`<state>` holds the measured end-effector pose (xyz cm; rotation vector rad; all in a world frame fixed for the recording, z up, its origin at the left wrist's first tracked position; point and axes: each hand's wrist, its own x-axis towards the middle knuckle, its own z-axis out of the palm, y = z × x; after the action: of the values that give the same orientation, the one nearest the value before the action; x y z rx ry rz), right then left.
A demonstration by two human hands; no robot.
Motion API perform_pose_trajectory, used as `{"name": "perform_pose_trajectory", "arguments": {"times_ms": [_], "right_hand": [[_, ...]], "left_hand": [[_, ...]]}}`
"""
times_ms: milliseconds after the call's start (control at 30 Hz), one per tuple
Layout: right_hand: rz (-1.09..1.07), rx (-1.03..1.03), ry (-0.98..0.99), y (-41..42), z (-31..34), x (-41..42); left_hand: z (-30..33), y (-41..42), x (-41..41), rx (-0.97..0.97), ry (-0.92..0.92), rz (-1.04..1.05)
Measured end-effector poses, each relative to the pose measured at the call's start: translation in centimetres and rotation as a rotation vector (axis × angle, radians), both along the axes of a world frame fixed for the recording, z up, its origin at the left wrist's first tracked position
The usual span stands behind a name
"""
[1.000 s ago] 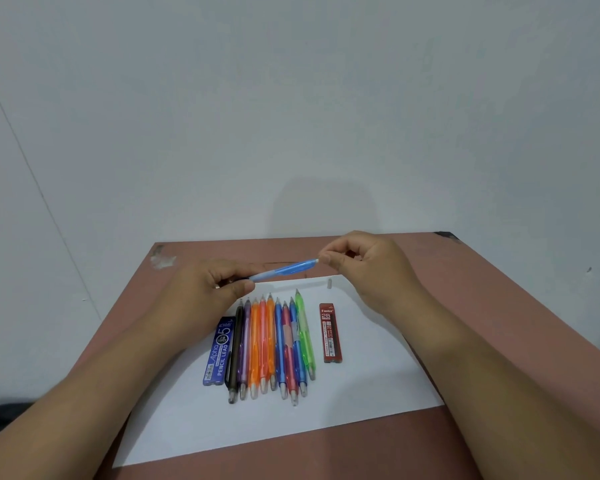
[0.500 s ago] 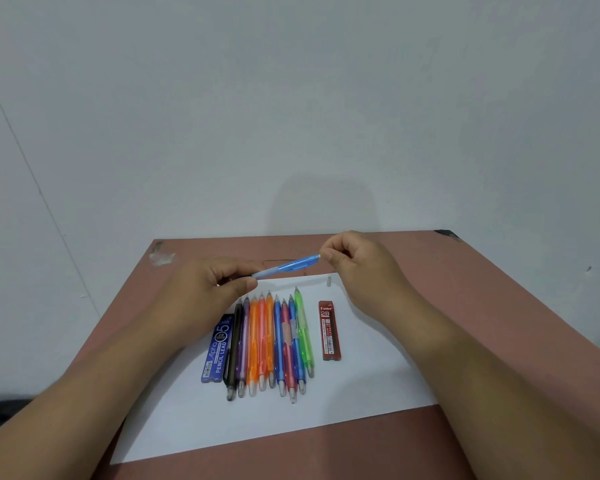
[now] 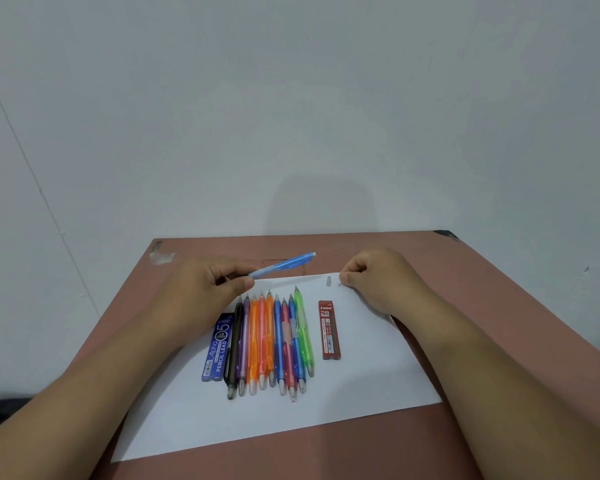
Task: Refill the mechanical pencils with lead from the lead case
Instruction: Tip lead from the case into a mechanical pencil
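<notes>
1. Pencil [image 3: 284,265], light blue, is held up just beyond the sheet's [image 3: 378,375] far edge, left hand [image 3: 205,289] pinching its tip end.
2. Right hand [image 3: 378,278] rests at the sheet's far edge, fingers curled; whether they pinch something I cannot tell. A small cap [image 3: 328,280] lies just beside it.
3. Red case [image 3: 330,329] lies on the sheet, right of the pencil row [image 3: 271,341].
4. Judged next: keep the pencil's open end tilted up and steady, then feed lead in gently.

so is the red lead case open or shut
Cannot tell. The red lead case lies flat on the white paper, untouched by either hand, and its top end is too small to show whether the cap is open.
</notes>
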<state>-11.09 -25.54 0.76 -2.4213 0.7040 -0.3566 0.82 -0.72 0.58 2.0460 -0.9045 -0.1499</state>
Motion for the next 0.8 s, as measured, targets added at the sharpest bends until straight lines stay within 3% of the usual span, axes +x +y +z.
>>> {"name": "perform_pose_trajectory", "arguments": {"times_ms": [133, 333, 467, 633, 800], "right_hand": [[-0.007, 0.034, -0.002, -0.4, 0.3, -0.4], [0.090, 0.244, -0.340, 0.9, 1.5, -0.9], [0.194, 0.448, -0.432, 2.5, 1.7, -0.4], [0.109, 0.404, -0.455, 2.4, 1.4, 0.2], [-0.018, 0.447, -0.465, 1.0, 1.0, 0.8]], "left_hand": [[-0.1, 0.0, 0.1, 0.007, -0.004, 0.002], [-0.2, -0.3, 0.1, -0.031, -0.025, 0.000], [-0.5, -0.9, -0.1, -0.044, -0.006, -0.014], [-0.7, -1.2, -0.3, -0.017, -0.074, 0.008], [-0.7, -2.0, 0.4, 0.006, -0.170, 0.166]]}}
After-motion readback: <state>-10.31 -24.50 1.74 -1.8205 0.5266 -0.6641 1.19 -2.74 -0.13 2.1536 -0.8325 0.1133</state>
